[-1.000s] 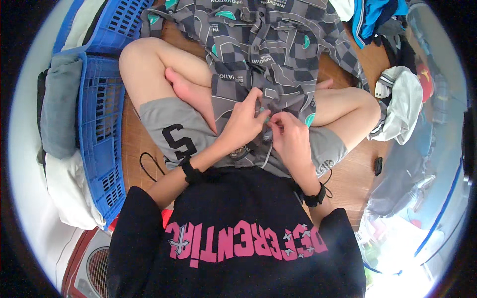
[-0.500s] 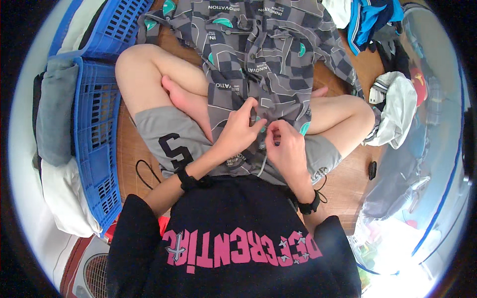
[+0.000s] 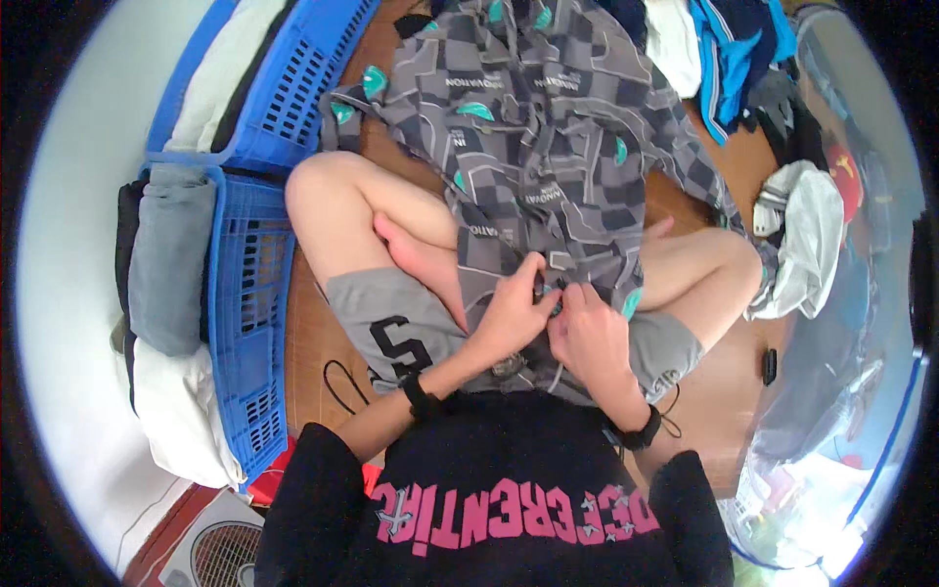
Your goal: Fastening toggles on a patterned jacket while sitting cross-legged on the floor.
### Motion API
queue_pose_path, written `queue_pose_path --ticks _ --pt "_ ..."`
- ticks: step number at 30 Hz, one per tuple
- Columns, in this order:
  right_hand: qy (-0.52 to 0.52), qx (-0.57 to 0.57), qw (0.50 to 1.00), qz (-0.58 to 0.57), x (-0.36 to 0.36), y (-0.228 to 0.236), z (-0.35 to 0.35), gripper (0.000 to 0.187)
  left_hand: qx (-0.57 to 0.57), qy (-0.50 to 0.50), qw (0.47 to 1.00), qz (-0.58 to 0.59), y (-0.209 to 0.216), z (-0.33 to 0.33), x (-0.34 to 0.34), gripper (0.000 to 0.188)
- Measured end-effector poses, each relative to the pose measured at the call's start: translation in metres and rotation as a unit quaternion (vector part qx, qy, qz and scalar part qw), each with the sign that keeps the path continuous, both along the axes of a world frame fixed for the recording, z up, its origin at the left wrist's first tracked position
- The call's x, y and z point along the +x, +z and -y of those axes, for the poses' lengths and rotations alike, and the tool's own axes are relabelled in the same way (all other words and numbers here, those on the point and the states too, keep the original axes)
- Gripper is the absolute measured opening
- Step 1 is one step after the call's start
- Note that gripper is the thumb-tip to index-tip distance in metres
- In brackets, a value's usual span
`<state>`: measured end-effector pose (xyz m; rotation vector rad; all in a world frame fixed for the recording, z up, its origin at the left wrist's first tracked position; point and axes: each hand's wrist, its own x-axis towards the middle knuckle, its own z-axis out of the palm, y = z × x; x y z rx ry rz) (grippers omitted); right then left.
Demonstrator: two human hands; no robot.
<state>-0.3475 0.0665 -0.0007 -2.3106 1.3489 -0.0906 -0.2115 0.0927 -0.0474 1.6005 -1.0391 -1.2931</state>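
Wood-look floor (image 3: 724, 411), pale wall (image 3: 73, 245) along the left edge, strong glare at lower right. Person sits cross-legged, black top (image 3: 509, 445) with pink lettering at bottom of frame, grey shorts (image 3: 367, 308) mid-frame.

Patterned shirt (image 3: 587, 201), grey/black checks with green patches, runs from top centre down to the middle of the frame; front faces up, lower end over the lap between the legs (image 3: 337, 215), one sleeve stretched toward the right.

Both hands at the shirt's lower front, centre of frame, just beside each other. Left hand (image 3: 511, 315): index finger and thumb closed on the front edge, cloth between them. Right hand (image 3: 592, 338): fingers curled, fingertips pinched together on the same edge; exact bit gripped is too small to tell. Dark band on each wrist.

Left side: two blue baskets (image 3: 230, 318), one upper left, one below it; grey folded cloth (image 3: 174, 264) and white cloth (image 3: 181, 411) by the lower one. Bottom left: white unit with round grille (image 3: 220, 556). Upper right: blue garment (image 3: 719, 73) beside a white one (image 3: 672, 49). Right: crumpled white garment (image 3: 810, 230), small black object (image 3: 770, 367) below it, clear plastic (image 3: 817, 401) near the edge.
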Motion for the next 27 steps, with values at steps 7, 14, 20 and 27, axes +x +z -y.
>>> queue_pose_path --ticks 7,14,20,27 --pt "0.012 -0.038 0.998 -0.052 -0.002 -0.003 -0.001 0.019 0.028 -0.015 0.999 0.040 0.000 0.001 -0.001 0.030" --pt "0.014 -0.064 0.998 -0.021 -0.006 -0.010 0.000 0.019 -0.017 -0.022 0.995 0.097 0.003 0.001 -0.005 0.026" --pt "0.018 -0.034 0.999 -0.009 -0.003 -0.011 0.003 0.021 -0.005 -0.023 0.993 0.115 0.006 0.003 -0.004 0.025" --pt "0.019 -0.027 0.999 0.001 0.001 -0.004 0.003 0.014 -0.025 -0.003 0.995 0.097 0.004 0.001 -0.002 0.025"
